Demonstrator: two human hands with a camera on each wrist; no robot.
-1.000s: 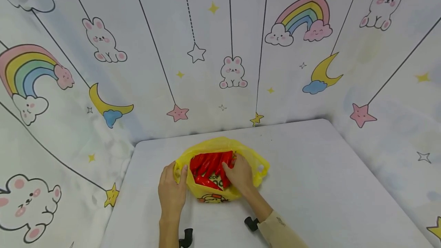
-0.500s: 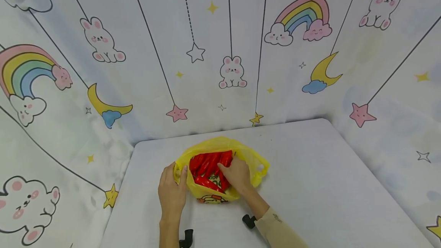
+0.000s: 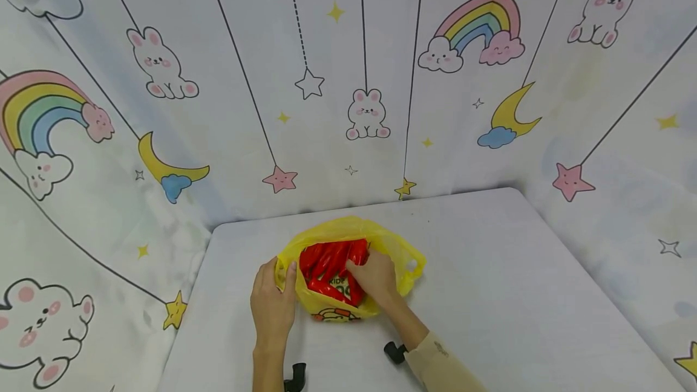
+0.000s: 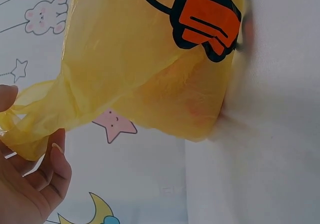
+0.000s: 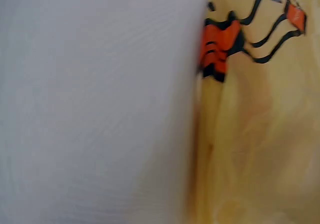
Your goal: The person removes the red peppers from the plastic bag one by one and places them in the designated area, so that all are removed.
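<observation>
A yellow plastic bag (image 3: 310,302) with a cartoon print stands on the white table, its mouth spread wide. Several glossy red chili peppers (image 3: 325,259) lie inside, over some dark printed lettering. My left hand (image 3: 272,304) holds the bag's left handle (image 4: 35,119), fingers and thumb around the gathered plastic in the left wrist view. Within the mouth's right side, my right hand (image 3: 378,277) grips a red chili pepper (image 3: 357,251), thumb on its near face; the other fingers are mostly hidden. Only the bag's printed side (image 5: 260,114) and the table show in the right wrist view.
The white table (image 3: 490,277) extends to both sides of the bag. Behind it rises a cloth backdrop (image 3: 245,77) printed with rabbits, stars and rainbows. Black wrist-worn devices (image 3: 296,377) show beside the forearms.
My right hand has shifted slightly left inside the bag, and the pepper at its thumb has moved a little with it. The left hand keeps its place on the handle.
</observation>
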